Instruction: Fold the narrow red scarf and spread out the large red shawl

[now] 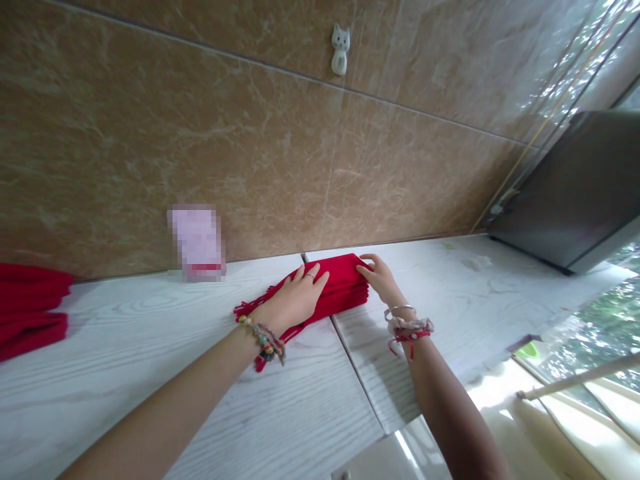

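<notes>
A folded red cloth with a fringe (345, 280) lies on the white wood-grain table (150, 347) close to the tiled wall. My left hand (295, 297) rests flat on top of its left part, fingers stretched out, a ring on one finger and a bead bracelet at the wrist. My right hand (380, 277) touches the cloth's right end, fingers curled against the folded edge. Bangles and a red thread sit on that wrist. The fringe trails out under my left wrist.
More red cloth (30, 310) is piled at the table's far left edge. A pink blurred item (197, 241) leans on the brown tiled wall. A white cat-shaped hook (341, 48) hangs on the wall. A dark box (575, 193) stands at the right. A seam splits the table.
</notes>
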The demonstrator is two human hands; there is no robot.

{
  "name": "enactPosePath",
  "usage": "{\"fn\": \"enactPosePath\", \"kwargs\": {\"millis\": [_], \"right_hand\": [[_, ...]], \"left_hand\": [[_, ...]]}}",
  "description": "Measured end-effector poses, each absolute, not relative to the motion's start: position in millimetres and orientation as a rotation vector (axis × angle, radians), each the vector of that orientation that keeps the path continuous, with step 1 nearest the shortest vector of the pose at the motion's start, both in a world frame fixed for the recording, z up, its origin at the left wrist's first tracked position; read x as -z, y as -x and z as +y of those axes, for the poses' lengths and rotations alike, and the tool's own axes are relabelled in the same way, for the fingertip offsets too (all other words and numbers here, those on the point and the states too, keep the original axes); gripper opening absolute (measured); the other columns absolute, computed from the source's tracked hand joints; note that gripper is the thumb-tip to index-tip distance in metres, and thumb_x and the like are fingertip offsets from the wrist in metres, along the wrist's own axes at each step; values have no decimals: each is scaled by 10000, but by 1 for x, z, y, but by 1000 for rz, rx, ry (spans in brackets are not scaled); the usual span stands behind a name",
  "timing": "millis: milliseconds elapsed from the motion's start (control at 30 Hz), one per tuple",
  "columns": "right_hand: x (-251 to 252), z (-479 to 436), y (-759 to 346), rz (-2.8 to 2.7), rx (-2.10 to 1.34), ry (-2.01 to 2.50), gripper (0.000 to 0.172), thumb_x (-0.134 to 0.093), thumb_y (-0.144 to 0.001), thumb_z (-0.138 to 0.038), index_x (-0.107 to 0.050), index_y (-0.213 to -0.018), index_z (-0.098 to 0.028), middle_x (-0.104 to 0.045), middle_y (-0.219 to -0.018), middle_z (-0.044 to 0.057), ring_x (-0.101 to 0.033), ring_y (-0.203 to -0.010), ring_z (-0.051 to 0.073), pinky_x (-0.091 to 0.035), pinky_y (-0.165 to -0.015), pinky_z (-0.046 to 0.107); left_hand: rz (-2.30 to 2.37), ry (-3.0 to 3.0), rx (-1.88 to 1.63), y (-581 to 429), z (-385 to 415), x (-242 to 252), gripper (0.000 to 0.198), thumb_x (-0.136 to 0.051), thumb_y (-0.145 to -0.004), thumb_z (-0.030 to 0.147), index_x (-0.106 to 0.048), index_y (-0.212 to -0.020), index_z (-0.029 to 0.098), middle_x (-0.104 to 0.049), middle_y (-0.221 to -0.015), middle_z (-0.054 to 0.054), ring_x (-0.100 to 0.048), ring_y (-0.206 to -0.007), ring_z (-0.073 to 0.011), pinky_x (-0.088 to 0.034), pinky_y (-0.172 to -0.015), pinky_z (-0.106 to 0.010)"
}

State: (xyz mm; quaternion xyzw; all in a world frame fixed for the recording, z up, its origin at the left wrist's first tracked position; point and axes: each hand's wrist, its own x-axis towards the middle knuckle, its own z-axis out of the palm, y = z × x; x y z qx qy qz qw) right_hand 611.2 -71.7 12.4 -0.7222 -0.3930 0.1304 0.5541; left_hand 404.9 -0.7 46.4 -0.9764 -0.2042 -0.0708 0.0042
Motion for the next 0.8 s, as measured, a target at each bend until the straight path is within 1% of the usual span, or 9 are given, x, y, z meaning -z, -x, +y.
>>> {"fn": "enactPosePath", "kwargs": {"millis": [100,200,300,433,567,667,733,800], "right_hand": [[-12,-71,-610,-963,-257,1767,329,-518,-629,-336,-534,-922,-186,-434,-505,-89,-389,-471,97,-281,-451,214],[-13,-70,-608,-983,-235,1813,306,-511,-645,-328,-545,-914,-186,-424,-496,-88,-385,-466,99,-278,-456,216],[-13,-71,-608,-999,-226,1838,284,-510,-655,-325,-553,-900,-186,-425,-490,-84,-394,-469,103,-287,-460,218],[-13,-71,-609,-1018,-218,1827,266,-498,-676,-321,-558,-898,-187,-490,-538,-59,-449,-511,116,-328,-487,226],[-13,-71,-610,-1061,-215,1782,263,-485,-702,-319,-557,-917,-186,-578,-654,-17,-509,-584,128,-375,-545,242],[-13,-72,-610,-1087,-214,1770,266,-487,-704,-315,-551,-927,-186,-582,-666,-17,-508,-582,124,-379,-554,243],[-13,-72,-609,-1094,-222,1785,273,-483,-705,-312,-544,-938,-184,-553,-615,-35,-486,-551,119,-363,-529,234],[-13,-73,-609,-1111,-231,1810,268,-472,-708,-303,-540,-937,-182,-488,-533,-65,-443,-501,112,-332,-491,223]], "left_hand": [[-657,3051,159,-395,-2,-43,594,-327,-769,60,-310,-1354,161,-253,-1446,-124,-234,-1308,-302,-326,-979,-433],[-684,2992,131,-387,-6,-38,577,-336,-794,105,-285,-1368,129,-218,-1455,-138,-199,-1315,-324,-305,-995,-444],[-717,2916,172,-384,-12,-33,549,-332,-822,136,-286,-1369,121,-227,-1450,-146,-206,-1309,-339,-288,-999,-473],[-749,2869,150,-387,-18,-38,540,-364,-815,141,-321,-1352,95,-293,-1416,-179,-234,-1296,-353,-269,-998,-514],[-745,2906,174,-405,-16,-51,565,-418,-790,152,-326,-1344,90,-276,-1423,-182,-195,-1309,-352,-238,-1014,-529],[-712,2965,134,-419,-12,-57,560,-376,-791,78,-309,-1347,72,-255,-1432,-181,-182,-1317,-332,-247,-1024,-496],[-684,3000,72,-422,-11,-58,586,-317,-773,-6,-291,-1354,67,-245,-1436,-179,-177,-1320,-325,-270,-1015,-488],[-709,3007,13,-420,-12,-56,633,-279,-746,-60,-275,-1363,78,-227,-1442,-177,-163,-1320,-337,-285,-997,-512]]}}
